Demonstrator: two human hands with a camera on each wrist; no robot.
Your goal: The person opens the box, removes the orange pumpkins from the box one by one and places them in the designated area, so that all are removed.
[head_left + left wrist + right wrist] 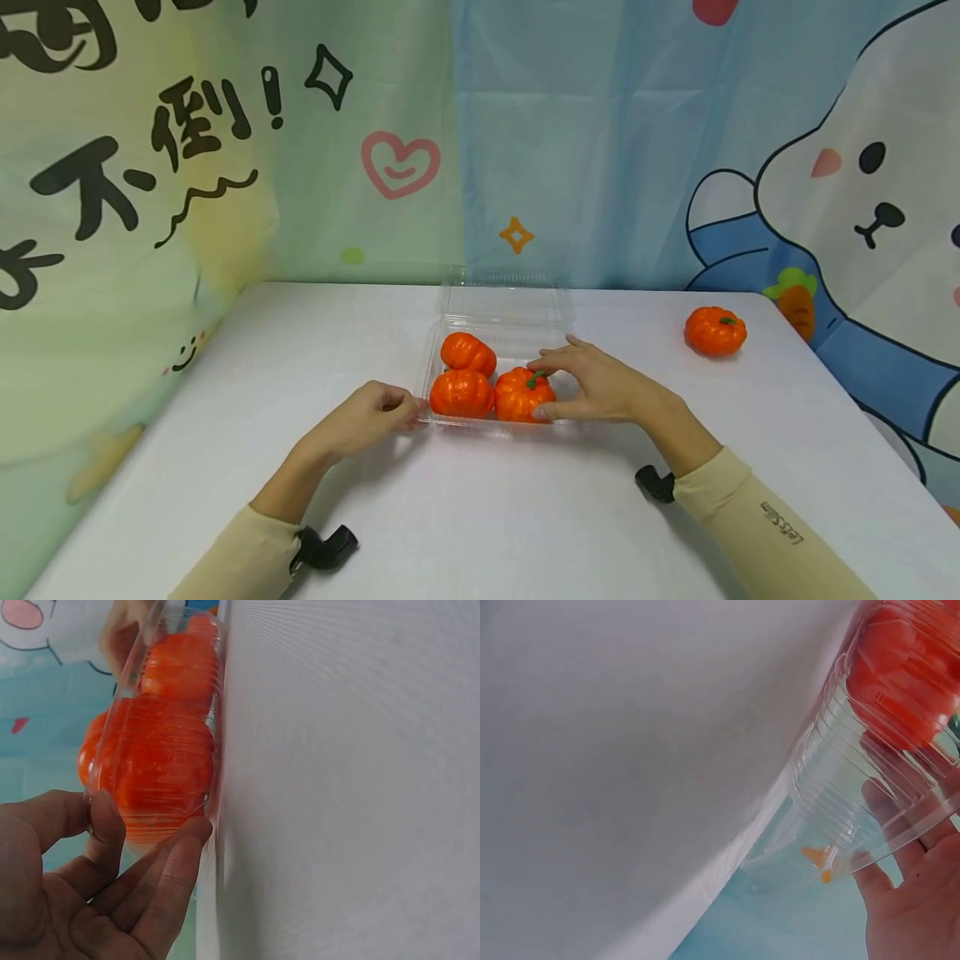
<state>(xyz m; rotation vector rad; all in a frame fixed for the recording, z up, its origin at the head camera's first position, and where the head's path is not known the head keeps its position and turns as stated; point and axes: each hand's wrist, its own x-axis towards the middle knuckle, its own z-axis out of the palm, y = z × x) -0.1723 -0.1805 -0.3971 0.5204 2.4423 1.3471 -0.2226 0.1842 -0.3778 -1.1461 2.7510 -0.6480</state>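
A clear plastic clamshell box [483,423] stands on the table with its lid [506,304] folded back. Inside lie three small orange pumpkins: a back-left pumpkin [468,353], a front-left pumpkin [461,394] and a front-right pumpkin [516,397] with a green stem. At the box's front-left corner my left hand [378,412] pinches the rim; in the left wrist view its thumb and index finger meet there. My right hand [592,387] reaches into the box's right side, holding the front-right pumpkin between thumb and fingers. Through the plastic, the right wrist view shows fingers against this pumpkin [900,682].
Another small orange pumpkin [716,331] sits on the white table [510,517] at the back right. A printed cloth [600,167] hangs behind the table. Black wrist mounts [327,548] stick out from both sleeves.
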